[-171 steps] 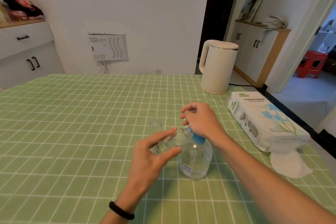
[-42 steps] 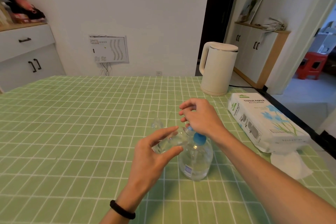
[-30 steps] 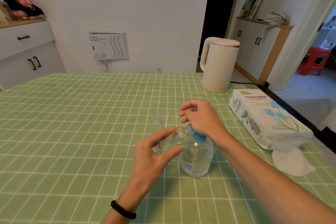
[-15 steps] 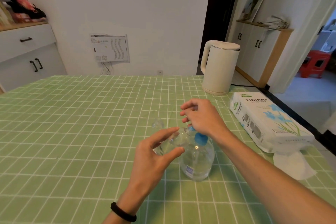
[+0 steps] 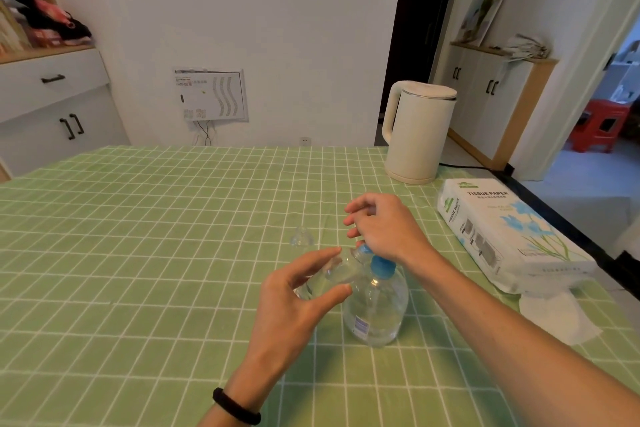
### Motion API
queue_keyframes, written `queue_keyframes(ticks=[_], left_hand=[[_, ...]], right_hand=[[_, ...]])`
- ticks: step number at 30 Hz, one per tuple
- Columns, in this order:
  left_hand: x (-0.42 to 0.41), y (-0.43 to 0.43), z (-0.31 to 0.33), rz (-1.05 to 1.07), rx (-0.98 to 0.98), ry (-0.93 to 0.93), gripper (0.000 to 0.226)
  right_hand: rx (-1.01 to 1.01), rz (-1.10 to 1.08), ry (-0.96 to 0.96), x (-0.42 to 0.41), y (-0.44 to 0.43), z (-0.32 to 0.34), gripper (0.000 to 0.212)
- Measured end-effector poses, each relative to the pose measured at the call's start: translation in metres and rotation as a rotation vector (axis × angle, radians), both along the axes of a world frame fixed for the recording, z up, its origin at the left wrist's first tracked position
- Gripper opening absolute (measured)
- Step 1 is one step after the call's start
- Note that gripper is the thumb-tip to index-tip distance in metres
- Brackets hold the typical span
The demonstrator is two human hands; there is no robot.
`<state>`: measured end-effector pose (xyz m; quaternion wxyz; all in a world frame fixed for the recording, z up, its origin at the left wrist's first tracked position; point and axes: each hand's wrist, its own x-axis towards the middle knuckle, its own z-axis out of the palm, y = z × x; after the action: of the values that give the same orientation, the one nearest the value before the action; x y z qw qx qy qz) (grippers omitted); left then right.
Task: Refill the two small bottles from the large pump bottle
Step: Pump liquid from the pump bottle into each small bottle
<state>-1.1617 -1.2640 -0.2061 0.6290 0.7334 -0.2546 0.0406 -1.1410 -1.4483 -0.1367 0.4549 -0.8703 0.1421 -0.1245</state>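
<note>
A home: a table [image 5: 138, 253] under a green checked cloth carries an electric kettle [image 5: 419, 132] at its far right corner and a tissue-paper pack [image 5: 502, 236] along its right edge, with white cupboards [image 5: 52, 107] beyond its left.

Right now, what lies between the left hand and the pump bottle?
Head view: a small clear bottle, held by the left hand, beside the pump bottle.

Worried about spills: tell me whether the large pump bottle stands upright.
Upright: the large pump bottle stands base-down on the tablecloth, its blue pump collar on top.
</note>
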Motion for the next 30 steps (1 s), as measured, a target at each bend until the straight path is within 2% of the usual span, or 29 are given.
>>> queue_keyframes(ticks=[3,15,30], left_hand=[[0.001,0.000,0.004,0.007,-0.001,-0.018,0.049],[0.000,0.000,-0.004,-0.003,-0.011,0.019,0.050],[0.001,0.001,0.007,0.010,0.009,-0.022,0.047]], right_hand=[[-0.052,-0.002,-0.017,0.002,0.001,0.005,0.023],[0.008,-0.029,-0.005,-0.003,0.001,-0.008,0.030],[-0.037,0.036,-0.002,0.001,0.001,0.006,0.023]])
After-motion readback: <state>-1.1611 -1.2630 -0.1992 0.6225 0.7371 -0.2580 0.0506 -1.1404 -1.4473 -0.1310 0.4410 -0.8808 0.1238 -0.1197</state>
